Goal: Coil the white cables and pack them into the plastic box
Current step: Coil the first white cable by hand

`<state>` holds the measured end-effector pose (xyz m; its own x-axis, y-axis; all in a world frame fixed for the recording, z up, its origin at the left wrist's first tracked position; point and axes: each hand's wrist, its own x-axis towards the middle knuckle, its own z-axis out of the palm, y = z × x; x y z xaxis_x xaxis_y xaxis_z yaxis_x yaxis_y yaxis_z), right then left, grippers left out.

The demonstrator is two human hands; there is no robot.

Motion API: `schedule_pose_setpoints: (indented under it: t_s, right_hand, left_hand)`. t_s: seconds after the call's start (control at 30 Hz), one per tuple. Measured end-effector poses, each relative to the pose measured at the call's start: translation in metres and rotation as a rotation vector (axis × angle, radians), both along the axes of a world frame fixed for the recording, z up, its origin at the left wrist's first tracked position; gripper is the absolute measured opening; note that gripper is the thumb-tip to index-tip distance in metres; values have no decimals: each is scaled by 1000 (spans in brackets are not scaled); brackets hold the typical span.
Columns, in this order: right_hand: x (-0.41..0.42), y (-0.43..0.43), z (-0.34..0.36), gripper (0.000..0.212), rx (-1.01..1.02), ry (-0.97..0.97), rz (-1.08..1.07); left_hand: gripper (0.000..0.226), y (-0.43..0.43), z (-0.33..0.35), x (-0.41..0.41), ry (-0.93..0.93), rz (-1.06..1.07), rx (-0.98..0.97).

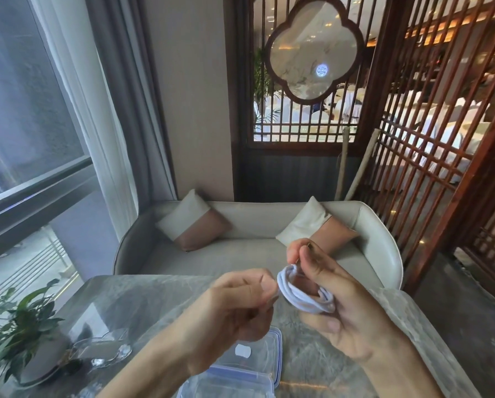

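A white cable (300, 297) is wound in several loops around the fingers of my right hand (335, 305), which holds the coil up above the table. My left hand (237, 303) is just left of the coil, fingers curled, thumb and forefinger pinching at the coil's left edge. Below the hands a clear plastic box (229, 383) with a blue-rimmed lid (265, 357) lies on the grey marble table (142, 300); my left forearm hides part of it.
A potted plant (16, 334) stands at the table's left edge, with a glass dish (102, 351) beside it. A pale sofa (254, 245) with two cushions sits behind the table. A wooden lattice screen (430, 156) stands at the right.
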<state>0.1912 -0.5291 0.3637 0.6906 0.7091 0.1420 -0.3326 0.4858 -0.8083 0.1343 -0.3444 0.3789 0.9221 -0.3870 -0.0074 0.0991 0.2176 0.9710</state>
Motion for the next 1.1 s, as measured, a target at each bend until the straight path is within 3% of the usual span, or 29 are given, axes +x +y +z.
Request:
schedule_pose_setpoints:
  t_s: [0.17, 0.3, 0.37, 0.5, 0.57, 0.7, 0.8, 0.93, 1.1]
  right_hand:
    - [0, -13, 4, 31, -147, -85, 153]
    - [0, -13, -2, 32, -294, -346, 53]
    - [0, -3, -6, 36, -299, -490, -75]
    - [4, 14, -11, 31, -338, -665, -321]
    - [5, 19, -12, 31, -362, -703, -357]
    - [1, 22, -19, 37, -189, -414, -271]
    - [0, 22, -20, 36, -197, -254, -293]
    - [6, 28, -17, 28, -217, -195, -346]
    - [3, 21, -23, 30, -297, -238, -296]
  left_hand:
    - [29, 11, 13, -21, -358, 34, 438]
    - [30, 22, 16, -33, -688, 129, 732]
    - [28, 28, 17, -27, -584, 74, 704]
    - [26, 27, 5, -7, 43, -190, 135]
    - [33, 22, -5, -1, 151, -201, 72]
    - [43, 20, -15, 8, -29, -87, 133]
    - [47, 15, -17, 9, -71, 11, 176]
    - [46, 11, -17, 9, -46, 135, 172]
    - [48, 20, -13, -5, -197, 161, 395]
